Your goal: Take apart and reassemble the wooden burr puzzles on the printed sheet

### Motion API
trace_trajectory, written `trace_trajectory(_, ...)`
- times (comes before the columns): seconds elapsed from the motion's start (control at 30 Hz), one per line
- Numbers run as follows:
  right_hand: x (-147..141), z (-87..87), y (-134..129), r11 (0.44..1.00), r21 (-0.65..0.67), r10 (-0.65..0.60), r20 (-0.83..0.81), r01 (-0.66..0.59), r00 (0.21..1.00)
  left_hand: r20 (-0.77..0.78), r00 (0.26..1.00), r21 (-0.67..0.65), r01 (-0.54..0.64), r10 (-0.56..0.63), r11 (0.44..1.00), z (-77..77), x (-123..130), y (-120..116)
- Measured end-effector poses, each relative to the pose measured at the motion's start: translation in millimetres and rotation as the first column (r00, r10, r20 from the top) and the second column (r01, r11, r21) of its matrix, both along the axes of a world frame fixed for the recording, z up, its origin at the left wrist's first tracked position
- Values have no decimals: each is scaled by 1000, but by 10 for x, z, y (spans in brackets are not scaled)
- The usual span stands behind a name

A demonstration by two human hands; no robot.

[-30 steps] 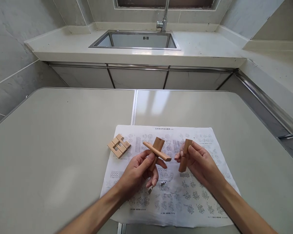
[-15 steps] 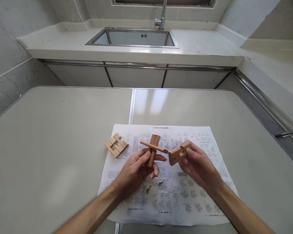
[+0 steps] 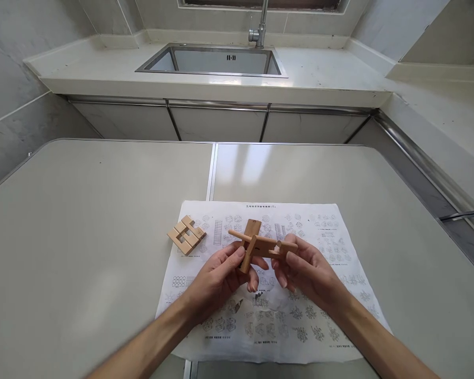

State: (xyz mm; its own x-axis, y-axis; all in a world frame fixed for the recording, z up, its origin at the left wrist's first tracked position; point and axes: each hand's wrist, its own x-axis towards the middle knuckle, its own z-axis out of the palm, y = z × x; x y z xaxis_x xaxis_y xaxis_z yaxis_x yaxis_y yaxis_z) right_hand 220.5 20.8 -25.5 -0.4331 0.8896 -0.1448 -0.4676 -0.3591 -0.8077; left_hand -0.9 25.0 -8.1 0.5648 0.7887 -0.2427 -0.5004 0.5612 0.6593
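Observation:
My left hand (image 3: 223, 268) pinches an upright wooden puzzle piece (image 3: 253, 227) near its lower end, thumb in front. A slimmer wooden bar (image 3: 236, 234) crosses that piece and slants down to the right. In the fingers of my right hand (image 3: 310, 266) is a notched wooden puzzle piece (image 3: 265, 247). Its left end meets the crossed pieces, under the slim bar; how deeply it is seated I cannot tell. To the left, several light wooden pieces (image 3: 179, 239) lie side by side as a flat block with gaps, partly over the paper's edge.
A printed sheet of puzzle diagrams (image 3: 268, 334) lies beneath my hands on a pale table (image 3: 82, 221) with a metal seam (image 3: 212, 173). Beyond stand a counter (image 3: 319, 79), a steel sink (image 3: 161, 58) and a tap (image 3: 259, 36).
My right hand has moved left, bringing the notched piece from just apart to against the crossed pieces. My left hand stays nearly in place, still gripping.

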Motion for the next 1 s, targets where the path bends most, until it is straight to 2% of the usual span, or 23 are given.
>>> trace_trajectory(0.47, -21, 8, 2, 999, -52, -5, 44, 7, 999, 37, 988, 32, 151, -152, 988, -53, -1, -26)
trace_trajectory(0.7, -11, 9, 4, 995, -101, 28, 27, -25, 999, 68, 984, -23, 169, -168, 985, -41, -9, -29)
trace_trajectory(1.0, 12, 18, 1, 990, -128, 59, 36, -54, 998, 54, 986, -28, 162, -161, 986, -17, 2, -51)
